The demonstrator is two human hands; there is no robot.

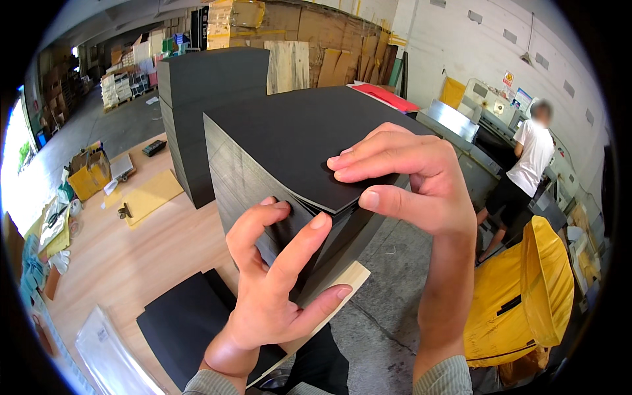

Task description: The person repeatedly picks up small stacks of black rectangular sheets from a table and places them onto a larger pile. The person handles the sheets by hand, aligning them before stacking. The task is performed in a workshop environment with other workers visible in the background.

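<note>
A tall stack of black sheets stands in front of me, its layered edges showing on the left side. At its near corner the top sheets fan slightly apart. The fingers of my right hand lie stretched on the top sheet, with the thumb at the edge beside the corner. My left hand has its fingers spread. Its index fingertip touches the corner just under the top sheets, another fingertip rests against the layered side, and the thumb points away over the table's edge. Neither hand grips anything visibly.
Behind stands another tall black stack. On the wooden table lie loose black sheets, clear plastic sleeves, a clipboard and a yellow box. A yellow bag is at right; beyond it a person stands by a machine.
</note>
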